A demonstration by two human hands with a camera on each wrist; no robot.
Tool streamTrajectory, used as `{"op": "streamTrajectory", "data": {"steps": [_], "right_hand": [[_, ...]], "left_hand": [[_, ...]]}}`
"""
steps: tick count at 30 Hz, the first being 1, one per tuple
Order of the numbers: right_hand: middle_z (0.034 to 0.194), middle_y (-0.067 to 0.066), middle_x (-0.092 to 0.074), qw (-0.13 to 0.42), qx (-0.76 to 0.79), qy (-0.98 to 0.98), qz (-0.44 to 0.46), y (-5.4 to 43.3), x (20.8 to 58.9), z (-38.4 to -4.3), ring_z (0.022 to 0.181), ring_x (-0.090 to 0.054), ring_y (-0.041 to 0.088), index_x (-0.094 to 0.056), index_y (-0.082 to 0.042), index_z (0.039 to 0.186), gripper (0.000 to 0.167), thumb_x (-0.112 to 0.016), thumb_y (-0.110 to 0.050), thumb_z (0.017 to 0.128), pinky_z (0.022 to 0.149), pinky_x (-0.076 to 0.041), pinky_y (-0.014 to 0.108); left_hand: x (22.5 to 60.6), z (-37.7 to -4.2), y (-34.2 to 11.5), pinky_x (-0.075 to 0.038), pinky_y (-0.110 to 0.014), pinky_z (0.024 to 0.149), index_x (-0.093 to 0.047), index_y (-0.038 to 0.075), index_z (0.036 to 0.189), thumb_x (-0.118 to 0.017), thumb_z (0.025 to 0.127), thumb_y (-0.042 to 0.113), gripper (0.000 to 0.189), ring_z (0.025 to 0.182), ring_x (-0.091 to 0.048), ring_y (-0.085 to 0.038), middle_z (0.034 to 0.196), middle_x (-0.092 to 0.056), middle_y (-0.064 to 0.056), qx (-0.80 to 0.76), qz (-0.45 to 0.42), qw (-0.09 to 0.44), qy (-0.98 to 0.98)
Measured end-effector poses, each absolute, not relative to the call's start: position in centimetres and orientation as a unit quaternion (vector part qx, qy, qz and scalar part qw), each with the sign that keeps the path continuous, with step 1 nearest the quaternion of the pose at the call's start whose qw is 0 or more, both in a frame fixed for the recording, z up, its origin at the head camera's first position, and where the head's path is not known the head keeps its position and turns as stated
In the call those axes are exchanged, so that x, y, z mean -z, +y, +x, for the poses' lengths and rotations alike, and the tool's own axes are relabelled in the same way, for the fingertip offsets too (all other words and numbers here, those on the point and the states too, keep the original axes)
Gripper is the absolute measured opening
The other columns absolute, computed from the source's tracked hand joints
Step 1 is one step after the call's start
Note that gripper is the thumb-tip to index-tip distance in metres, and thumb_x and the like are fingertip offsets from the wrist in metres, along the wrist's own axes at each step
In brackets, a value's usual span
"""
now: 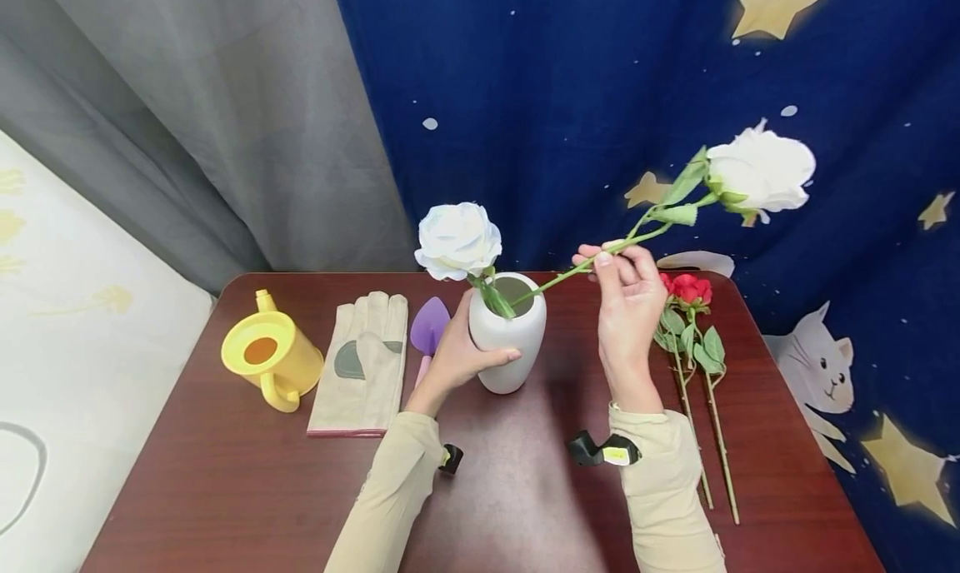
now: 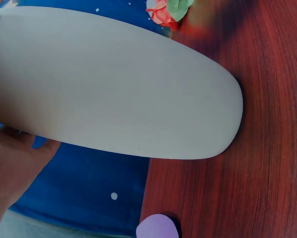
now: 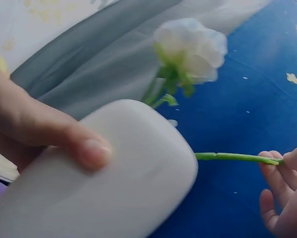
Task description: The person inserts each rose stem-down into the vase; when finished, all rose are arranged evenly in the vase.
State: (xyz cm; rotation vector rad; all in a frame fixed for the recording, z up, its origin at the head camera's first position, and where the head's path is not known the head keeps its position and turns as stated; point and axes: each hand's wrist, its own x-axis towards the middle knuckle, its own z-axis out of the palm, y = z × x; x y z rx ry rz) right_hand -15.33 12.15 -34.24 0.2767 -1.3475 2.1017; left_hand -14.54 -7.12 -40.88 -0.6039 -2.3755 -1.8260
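A white vase (image 1: 510,352) stands on the table, and my left hand (image 1: 465,352) grips its left side with the thumb across the front. One white rose (image 1: 459,241) is in the vase, its bloom leaning left over the rim. Between thumb and fingers my right hand (image 1: 626,298) pinches the green stem (image 3: 233,157) of a second white rose (image 1: 761,171). That stem slants down to the left, its lower end within the vase mouth, while the bloom points up and right. How deep the stem reaches is hidden by the vase wall.
Left of the vase lie a purple trowel (image 1: 430,326), a pair of work gloves (image 1: 362,365) and a yellow watering can (image 1: 273,356). Red roses (image 1: 690,290) with long stems lie at the right, beside my right forearm. Curtains (image 1: 525,123) hang behind the table's back edge.
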Motion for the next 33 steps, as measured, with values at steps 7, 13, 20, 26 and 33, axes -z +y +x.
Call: {"op": "streamTrajectory", "data": {"steps": [7, 13, 20, 26, 33], "right_hand": [[0.090, 0.024, -0.067, 0.250, -0.752, -0.595, 0.135, 10.0, 35.3, -15.2, 0.080, -0.066, 0.033, -0.056, 0.013, 0.097, 0.013, -0.059, 0.004, 0.088, 0.083, -0.049, 0.038], [0.100, 0.017, -0.067, 0.191, -0.645, -0.727, 0.137, 8.7, 35.2, -14.5, 0.097, -0.061, 0.026, -0.066, 0.007, 0.097, 0.013, -0.060, 0.000, 0.088, 0.084, -0.045, 0.029], [0.133, 0.011, -0.049, 0.156, -0.488, -0.845, 0.153, 7.9, 35.6, -14.6, 0.127, -0.036, 0.025, -0.069, -0.002, 0.104, 0.023, -0.051, -0.012, 0.093, 0.103, -0.028, 0.042], [0.148, 0.018, -0.026, 0.197, -0.401, -0.879, 0.164, 7.8, 35.2, -14.2, 0.136, -0.020, 0.029, -0.059, 0.001, 0.122, 0.033, -0.043, -0.003, 0.093, 0.107, -0.022, 0.044], [0.142, 0.006, -0.041, 0.235, -0.467, -0.845, 0.110, 10.2, 35.4, -13.3, 0.125, -0.041, 0.022, -0.060, -0.001, 0.121, 0.032, -0.044, -0.001, 0.093, 0.095, -0.036, 0.041]], "left_hand": [[41.0, -14.5, -7.1, -0.043, -0.039, 0.087, -0.035, 0.008, 0.136, -0.086, 0.062, 0.012, 0.090, 0.103, -0.055, -0.022, 0.120, -0.054, -0.010, 0.600, -0.192, 0.037, -0.776], [42.5, -15.2, -7.2, -0.045, -0.039, 0.083, -0.033, 0.014, 0.138, -0.087, 0.062, 0.018, 0.093, 0.100, -0.055, -0.021, 0.119, -0.054, -0.008, 0.598, -0.191, 0.036, -0.777], [44.7, -16.4, -7.3, -0.046, -0.039, 0.081, -0.029, 0.018, 0.141, -0.086, 0.060, 0.030, 0.100, 0.099, -0.054, -0.020, 0.119, -0.052, -0.005, 0.593, -0.196, 0.056, -0.779], [44.7, -16.4, -7.3, -0.045, -0.037, 0.083, -0.030, 0.016, 0.140, -0.088, 0.059, 0.023, 0.100, 0.100, -0.054, -0.018, 0.119, -0.053, -0.005, 0.590, -0.191, 0.056, -0.783], [42.3, -15.2, -7.2, -0.042, -0.040, 0.089, -0.032, 0.008, 0.138, -0.087, 0.061, 0.017, 0.095, 0.104, -0.054, -0.022, 0.121, -0.054, -0.010, 0.593, -0.191, 0.046, -0.781]]}}
